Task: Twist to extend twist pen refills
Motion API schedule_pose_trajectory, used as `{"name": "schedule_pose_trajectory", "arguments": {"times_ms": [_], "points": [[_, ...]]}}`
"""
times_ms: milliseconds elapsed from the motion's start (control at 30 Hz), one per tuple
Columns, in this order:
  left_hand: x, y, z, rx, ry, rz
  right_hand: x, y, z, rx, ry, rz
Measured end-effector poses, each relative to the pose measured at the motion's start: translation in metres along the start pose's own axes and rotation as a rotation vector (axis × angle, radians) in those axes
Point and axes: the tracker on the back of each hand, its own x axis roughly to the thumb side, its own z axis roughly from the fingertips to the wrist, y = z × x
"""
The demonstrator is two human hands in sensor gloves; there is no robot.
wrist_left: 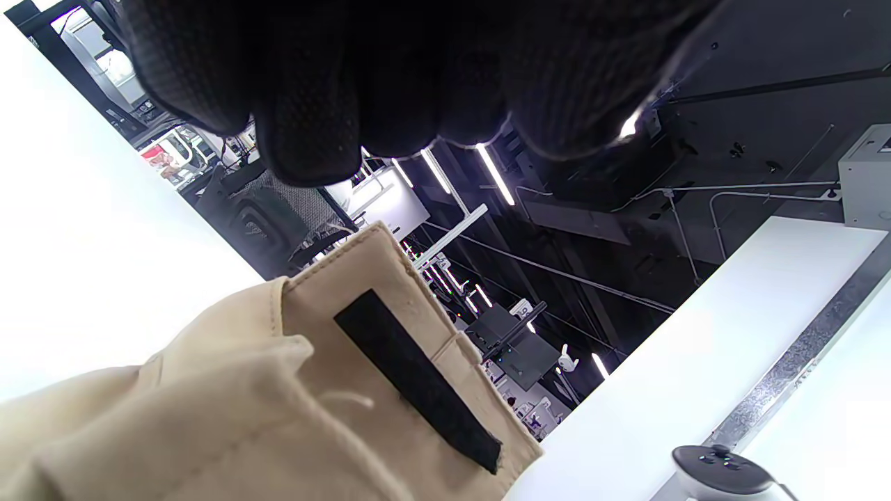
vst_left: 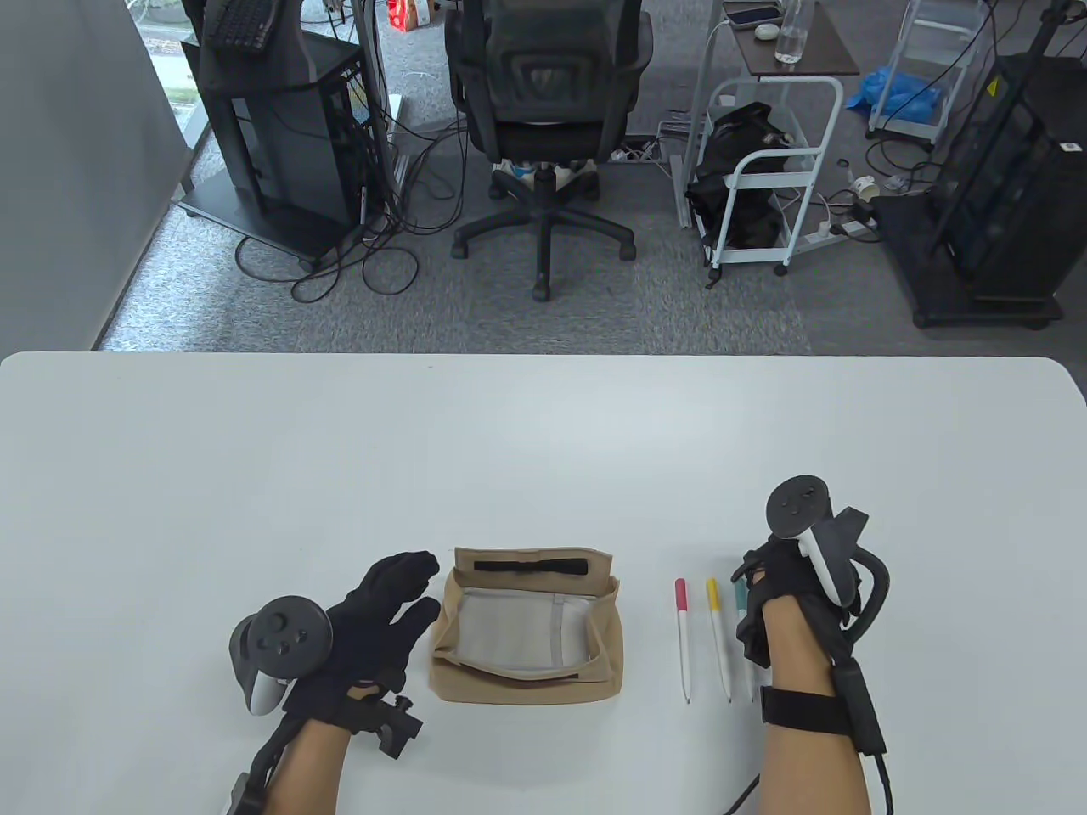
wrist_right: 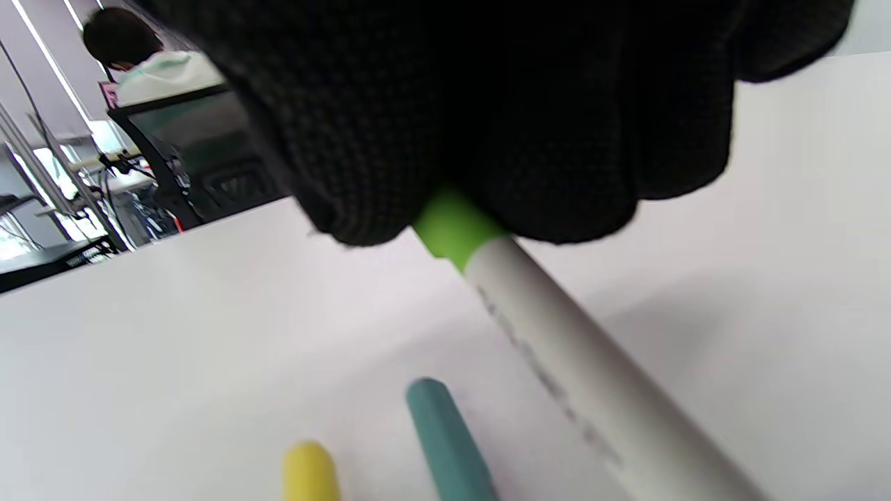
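Three twist pens lie side by side on the white table [vst_left: 543,441]: a pink-capped pen [vst_left: 682,637], a yellow-capped pen [vst_left: 718,637] and a teal-capped pen [vst_left: 741,599], the last partly under my right hand. My right hand [vst_left: 751,607] grips a fourth pen, white with a green cap [wrist_right: 557,362], low over the table. My hand hides this pen in the table view. The teal cap [wrist_right: 445,438] and the yellow cap [wrist_right: 310,473] lie just beside it. My left hand [vst_left: 416,586] is open and empty, fingers spread, beside the left edge of a beige pouch [vst_left: 526,632].
The open beige fabric pouch [wrist_left: 278,403] with a black velcro strip [wrist_left: 418,383] stands between my hands. Beyond the table's far edge are an office chair [vst_left: 543,127] and a white cart [vst_left: 764,170].
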Motion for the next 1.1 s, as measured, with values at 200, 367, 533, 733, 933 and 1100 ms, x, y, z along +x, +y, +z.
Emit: {"name": "schedule_pose_trajectory", "arguments": {"times_ms": [200,367,533,733,933,1100], "points": [[0.001,-0.001,0.002,-0.004,-0.003,-0.001,-0.007,0.019,-0.007,-0.008,0.043,0.076],[0.002,-0.002,0.003,-0.006,-0.011,-0.009,-0.008,0.029,-0.009,-0.030,0.053,0.133],[0.002,-0.001,0.003,-0.001,-0.013,-0.010,-0.008,0.038,-0.011,-0.041,0.055,0.171],[0.003,-0.001,0.004,-0.004,-0.016,-0.018,-0.006,0.044,-0.010,-0.063,0.059,0.213],[0.004,-0.002,0.004,-0.013,-0.020,-0.031,-0.005,0.038,-0.009,-0.022,0.087,0.221],[0.006,-0.003,0.003,-0.025,-0.026,-0.036,0.009,0.001,0.005,-0.122,0.037,0.144]]}}
